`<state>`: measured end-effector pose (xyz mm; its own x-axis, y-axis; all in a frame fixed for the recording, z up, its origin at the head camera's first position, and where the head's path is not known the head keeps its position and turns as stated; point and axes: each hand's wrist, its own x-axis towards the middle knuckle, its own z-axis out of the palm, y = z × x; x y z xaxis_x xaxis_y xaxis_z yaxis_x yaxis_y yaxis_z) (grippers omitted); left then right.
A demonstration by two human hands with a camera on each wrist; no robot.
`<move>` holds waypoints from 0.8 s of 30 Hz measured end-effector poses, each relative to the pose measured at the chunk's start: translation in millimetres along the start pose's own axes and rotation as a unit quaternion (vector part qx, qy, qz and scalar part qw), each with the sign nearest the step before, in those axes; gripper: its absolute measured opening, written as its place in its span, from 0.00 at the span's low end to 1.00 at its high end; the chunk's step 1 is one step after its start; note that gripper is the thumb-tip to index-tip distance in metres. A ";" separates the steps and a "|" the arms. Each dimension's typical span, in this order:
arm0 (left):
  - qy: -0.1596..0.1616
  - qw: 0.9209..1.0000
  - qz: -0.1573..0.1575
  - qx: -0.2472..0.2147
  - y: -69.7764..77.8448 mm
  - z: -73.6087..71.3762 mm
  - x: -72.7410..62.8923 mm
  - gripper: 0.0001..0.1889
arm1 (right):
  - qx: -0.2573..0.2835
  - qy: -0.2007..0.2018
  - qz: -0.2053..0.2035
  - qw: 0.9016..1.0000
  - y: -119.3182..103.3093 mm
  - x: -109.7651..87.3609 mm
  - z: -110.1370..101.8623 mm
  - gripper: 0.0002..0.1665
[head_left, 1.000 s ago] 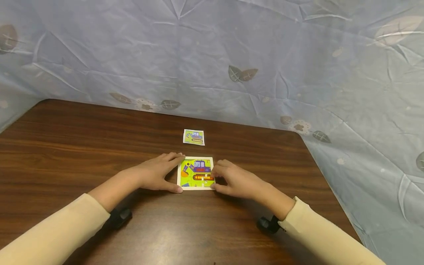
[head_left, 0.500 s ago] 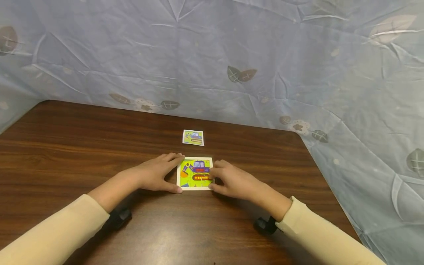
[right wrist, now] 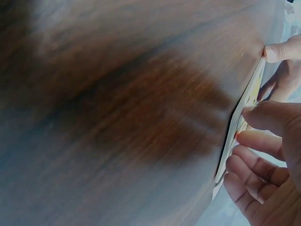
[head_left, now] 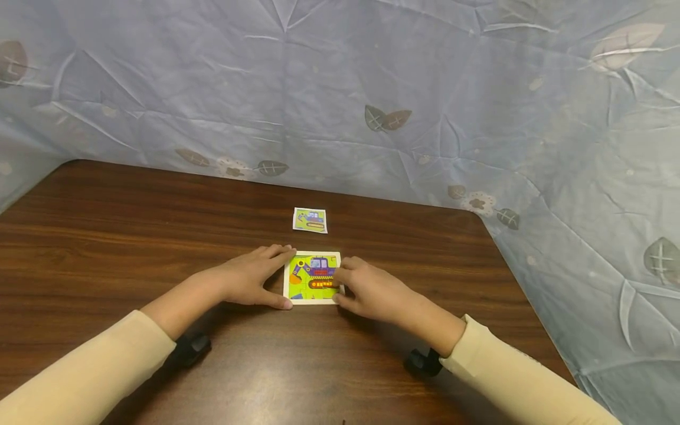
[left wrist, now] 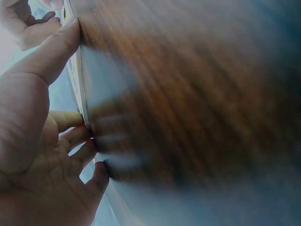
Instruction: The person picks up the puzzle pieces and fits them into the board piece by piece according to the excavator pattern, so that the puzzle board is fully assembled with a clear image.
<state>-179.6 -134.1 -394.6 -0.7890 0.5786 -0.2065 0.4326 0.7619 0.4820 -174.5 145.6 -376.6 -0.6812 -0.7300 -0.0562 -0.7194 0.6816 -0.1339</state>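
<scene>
A small jigsaw puzzle (head_left: 305, 289) of a purple excavator on lime green lies in a white-edged tray (head_left: 313, 303) on the table. My left hand (head_left: 247, 277) spans the tray's left side, thumb at the near corner, fingertips at the far one, all fairly straight. Over the right side bends my right hand (head_left: 377, 292), its thumb and forefinger apart on a lower right puzzle piece that they mostly cover. In the right wrist view, the right thumb and fingertips touch the tray's edge (right wrist: 228, 141). The left wrist view shows the left thumb and fingers against the tray's rim.
A picture card (head_left: 310, 221) with the same excavator lies just beyond the tray. The brown wooden table (head_left: 159, 236) ends at a pale grey-blue curtain (head_left: 329, 88) with leaf prints. Dark devices (head_left: 425, 361) sit under both wrists.
The right hand has shifted slightly left over the puzzle. White gaps around the lower right pieces have closed. The left hand has stayed in place.
</scene>
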 end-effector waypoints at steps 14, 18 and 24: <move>0.002 1.000 0.004 0.005 -2.8 1.9 2.2 0.57 | 0.020 0.011 -0.049 0.999 1.4 -1.1 3.9 0.08; 0.002 1.000 0.003 0.003 -3.0 1.8 2.1 0.57 | 0.022 0.017 -0.060 0.998 2.3 -1.3 4.9 0.07; 0.003 1.000 0.004 0.004 -2.7 2.2 1.9 0.57 | 0.028 0.024 -0.065 0.997 4.3 -2.1 8.1 0.06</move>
<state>-181.3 -134.4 -398.2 -0.7885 0.5824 -0.1977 0.4418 0.7600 0.4767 -175.1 149.6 -385.0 -0.5897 -0.8075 0.0118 -0.7939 0.5770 -0.1919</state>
